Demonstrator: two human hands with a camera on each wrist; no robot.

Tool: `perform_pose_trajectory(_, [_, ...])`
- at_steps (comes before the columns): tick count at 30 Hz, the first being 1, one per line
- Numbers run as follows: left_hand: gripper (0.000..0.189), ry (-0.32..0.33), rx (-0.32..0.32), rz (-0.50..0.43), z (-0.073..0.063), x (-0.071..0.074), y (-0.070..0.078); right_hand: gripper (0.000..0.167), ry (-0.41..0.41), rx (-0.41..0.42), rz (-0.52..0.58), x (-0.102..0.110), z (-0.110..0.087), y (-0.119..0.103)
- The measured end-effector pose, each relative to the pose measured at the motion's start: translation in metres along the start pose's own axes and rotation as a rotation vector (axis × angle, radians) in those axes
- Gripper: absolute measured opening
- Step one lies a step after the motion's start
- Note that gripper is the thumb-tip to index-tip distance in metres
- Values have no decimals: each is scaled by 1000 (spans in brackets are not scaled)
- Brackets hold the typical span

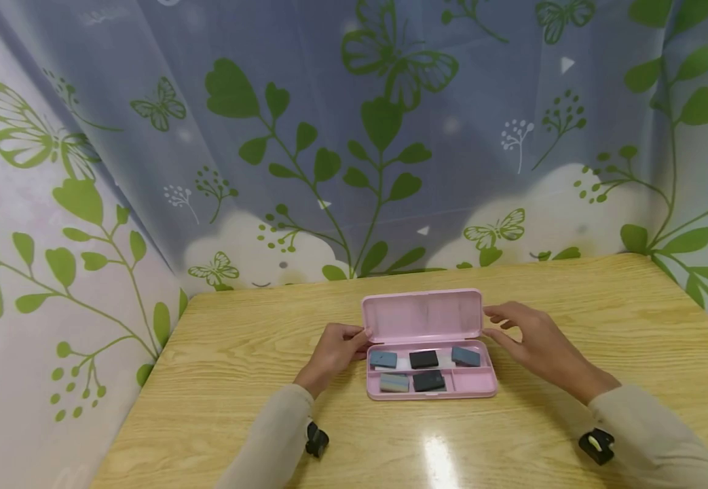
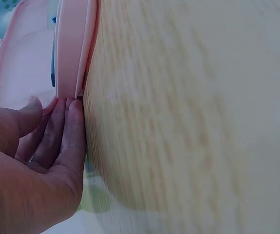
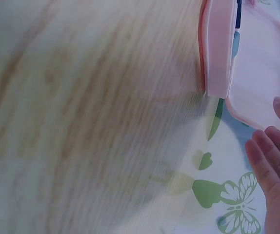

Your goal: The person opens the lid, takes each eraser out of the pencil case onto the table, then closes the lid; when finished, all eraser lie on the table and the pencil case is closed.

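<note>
A pink pencil case (image 1: 432,369) lies on the table with its lid (image 1: 422,316) raised at the back. Small flat blocks sit in its compartments: blue ones (image 1: 466,356), black ones (image 1: 423,359) and a pale striped one (image 1: 394,383). At the hinge end, my left hand (image 1: 337,350) pinches the lid's lower left corner, thumb on the inner side and fingers behind. Those fingers (image 2: 69,131) reach to the back of the base in the left wrist view. My right hand (image 1: 533,339) is beside the lid's right edge, its fingers (image 3: 271,151) loosely extended.
The wood-grain table (image 1: 256,353) runs back to a blue curtain (image 1: 305,136) printed with green leaves and butterflies. A paler patterned cloth (image 1: 42,272) hangs at the left. Black wrist straps (image 1: 597,446) show near both sleeves.
</note>
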State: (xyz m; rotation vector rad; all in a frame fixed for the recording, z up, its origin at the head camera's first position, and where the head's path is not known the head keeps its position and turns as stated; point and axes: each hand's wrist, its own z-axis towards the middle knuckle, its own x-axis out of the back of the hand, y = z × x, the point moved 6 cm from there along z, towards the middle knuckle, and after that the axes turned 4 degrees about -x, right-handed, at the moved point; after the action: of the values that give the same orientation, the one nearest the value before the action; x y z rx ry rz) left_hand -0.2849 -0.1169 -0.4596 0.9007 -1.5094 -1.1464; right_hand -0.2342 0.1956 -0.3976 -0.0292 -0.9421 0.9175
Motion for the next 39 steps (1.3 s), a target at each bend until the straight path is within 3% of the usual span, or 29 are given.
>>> perform_pose_trajectory(9, [32,-5,48,-25,-2,6,-2,43,-32,93,39,-12,1,-11])
perform_pose_trajectory(21, [32,-16,64,-44,2,7,-4,22,-185,56,78,-35,2,-22])
perform_pose_trajectory(27, [32,-18,70,-46,4,5,-7,16,-264,51,18,-46,0,-22])
perform_pose_trajectory(39, [31,-15,81,-51,4,4,-8,15,-309,14,16,-52,-3,-20])
